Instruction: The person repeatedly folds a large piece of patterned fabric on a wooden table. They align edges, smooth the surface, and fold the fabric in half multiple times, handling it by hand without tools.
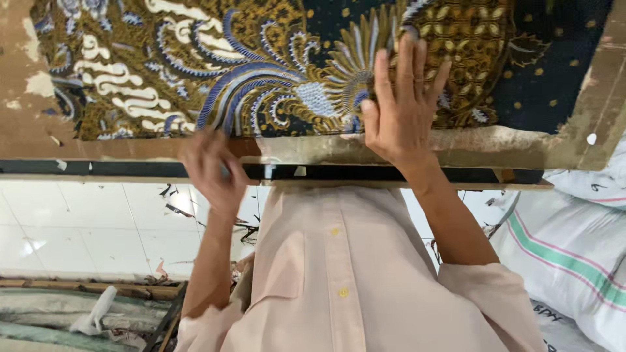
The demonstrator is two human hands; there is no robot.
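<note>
Batik cloth (280, 65) lies under the flat right hand (401, 104), beside the left hand (212, 169).

Even, soft daylight fills the scene; nothing is dim. The white floor tiles (78, 228) at near left glare with pale reflections. Shadows are faint, the darkest lying under the worktop (508, 146) edge. The left hand (212, 173) is smeared by motion blur, while the right hand (398, 107) and the patterned cloth (261, 72) stay sharp. Edges bend slightly.
</note>
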